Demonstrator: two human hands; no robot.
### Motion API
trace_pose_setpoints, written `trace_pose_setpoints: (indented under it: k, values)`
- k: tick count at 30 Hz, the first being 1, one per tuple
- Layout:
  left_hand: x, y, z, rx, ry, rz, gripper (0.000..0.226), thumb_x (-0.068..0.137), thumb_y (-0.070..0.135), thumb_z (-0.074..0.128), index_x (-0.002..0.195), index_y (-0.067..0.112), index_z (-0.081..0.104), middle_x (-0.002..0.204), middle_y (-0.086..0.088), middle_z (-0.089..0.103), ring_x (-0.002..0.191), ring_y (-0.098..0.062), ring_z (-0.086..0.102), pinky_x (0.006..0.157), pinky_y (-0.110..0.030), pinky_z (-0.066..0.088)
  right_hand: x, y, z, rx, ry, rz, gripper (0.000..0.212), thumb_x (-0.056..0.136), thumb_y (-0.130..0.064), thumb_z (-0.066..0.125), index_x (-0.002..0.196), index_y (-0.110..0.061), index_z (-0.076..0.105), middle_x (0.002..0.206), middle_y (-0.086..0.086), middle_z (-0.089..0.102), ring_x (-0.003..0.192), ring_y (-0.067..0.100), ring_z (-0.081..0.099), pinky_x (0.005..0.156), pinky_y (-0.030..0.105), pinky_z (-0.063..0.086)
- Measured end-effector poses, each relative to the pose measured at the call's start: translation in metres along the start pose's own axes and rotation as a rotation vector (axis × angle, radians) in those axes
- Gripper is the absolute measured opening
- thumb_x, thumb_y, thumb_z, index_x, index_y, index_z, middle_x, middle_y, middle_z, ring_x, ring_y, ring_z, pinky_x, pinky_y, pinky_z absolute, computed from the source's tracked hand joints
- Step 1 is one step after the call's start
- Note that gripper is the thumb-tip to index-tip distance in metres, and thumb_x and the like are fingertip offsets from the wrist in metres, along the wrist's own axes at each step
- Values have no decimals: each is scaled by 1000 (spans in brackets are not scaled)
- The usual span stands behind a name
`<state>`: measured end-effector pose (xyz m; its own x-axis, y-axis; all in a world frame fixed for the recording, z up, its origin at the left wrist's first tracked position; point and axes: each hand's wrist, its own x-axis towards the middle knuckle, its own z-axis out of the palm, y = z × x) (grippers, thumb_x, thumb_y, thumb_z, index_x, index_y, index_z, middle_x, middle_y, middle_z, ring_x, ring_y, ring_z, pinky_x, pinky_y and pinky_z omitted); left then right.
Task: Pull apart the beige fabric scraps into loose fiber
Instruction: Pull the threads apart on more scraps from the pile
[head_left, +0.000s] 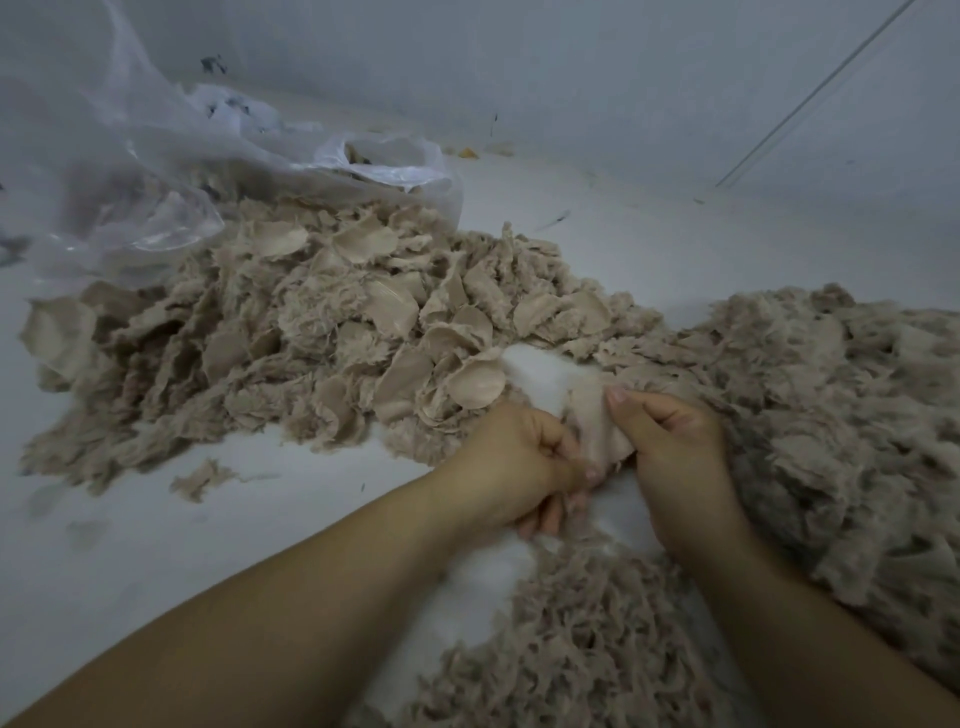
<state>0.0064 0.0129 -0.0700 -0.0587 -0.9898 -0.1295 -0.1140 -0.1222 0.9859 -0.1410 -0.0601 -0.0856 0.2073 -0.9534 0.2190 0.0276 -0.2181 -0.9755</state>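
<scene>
Noted at centre, near side: one beige fabric scrap (597, 426) gripped between both hands above a white surface (130, 545). Left hand (514, 462) curled tight on the scrap's left edge, fingers folded under and pinching the cloth. Right hand (670, 452) clamped on the right edge, thumb laid along the top of the scrap, remaining fingers wrapped beneath. Hands close together, nearly touching, scrap bunched between them. Recorded to the left and far of the hands: a large pile of scraps (311, 332), many with smooth rounded faces and frayed edges. Recorded to the right: a broad heap of loose fiber (831, 426), fluffier and without distinct pieces. Near edge, below the hands: a further mound of teased fiber (582, 649). Far left: a crumpled clear plastic bag (130, 171), its mouth lying against the scrap pile. Beyond, a pale wall (571, 78).
</scene>
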Motion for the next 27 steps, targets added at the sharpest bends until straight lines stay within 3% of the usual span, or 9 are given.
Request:
trace_pose_setpoints:
  k: [3, 5, 6, 8, 11, 16, 19, 23, 27]
  values:
    - [-12, 4, -8, 38, -248, -38, 12, 87, 2, 69, 84, -9, 70, 61, -13, 68, 37, -15, 58, 37, -19, 44, 1, 0, -3, -8, 32, 14, 42, 97, -28, 61, 85, 11, 63, 92, 51, 50, 76, 62, 57, 69, 59, 52]
    - [-15, 8, -9, 48, -263, -48, 17, 83, 11, 76, 93, -2, 70, 69, -23, 69, 35, -16, 55, 35, -18, 42, 1, -2, -3, -9, 34, 8, 32, 96, -26, 63, 79, 0, 72, 84, 36, 65, 75, 43, 66, 70, 54, 55]
    - [-13, 9, -8, 15, -204, -54, 26, 82, 18, 78, 97, -1, 67, 77, -28, 69, 33, -16, 52, 33, -18, 38, 1, -3, -2, -18, 17, 4, 30, 95, -24, 64, 75, -6, 74, 76, 25, 69, 72, 31, 67, 69, 45, 56]
    - [-7, 9, -4, -114, 19, -33, 42, 85, 31, 75, 100, -4, 57, 84, -27, 69, 28, -16, 46, 30, -17, 28, -2, -5, 0, -9, -48, -15, 27, 94, -22, 64, 73, -9, 76, 72, 19, 71, 70, 27, 67, 68, 36, 56]
    - [2, 7, 2, -186, 242, 48, 38, 93, 35, 64, 103, 0, 54, 72, -14, 67, 27, -18, 42, 32, -18, 26, -6, -9, 2, 9, -110, -50, 21, 93, -17, 63, 81, -12, 79, 78, 12, 75, 74, 23, 72, 64, 27, 56]
    - [5, 1, 4, -211, 364, 153, 38, 100, 19, 55, 64, 5, 54, 48, -5, 52, 27, -18, 37, 34, -17, 27, -6, -6, 2, -67, -71, -66, 25, 95, -18, 63, 77, -4, 74, 78, 26, 69, 74, 43, 65, 68, 49, 57]
    - [0, 1, -1, -259, 426, 166, 34, 101, 20, 52, 71, 3, 57, 49, -6, 53, 27, -18, 40, 34, -18, 28, -5, -7, 1, -55, -50, -23, 33, 96, -23, 61, 69, -9, 74, 70, 20, 70, 67, 33, 66, 63, 39, 57]
    - [-3, 5, -2, -114, 328, 129, 30, 92, 31, 66, 96, 2, 60, 62, -7, 66, 34, -23, 52, 35, -19, 32, -8, -14, 2, 2, -134, -39, 25, 95, -19, 63, 75, -14, 78, 73, 10, 75, 70, 26, 72, 64, 27, 57]
    - [0, 13, 1, -113, 453, 215, 18, 93, 8, 64, 78, 0, 60, 44, 0, 56, 30, -12, 48, 33, -16, 34, -7, -11, 5, -56, -135, -67, 30, 93, -19, 66, 65, -13, 73, 63, 12, 67, 58, 19, 61, 57, 26, 53]
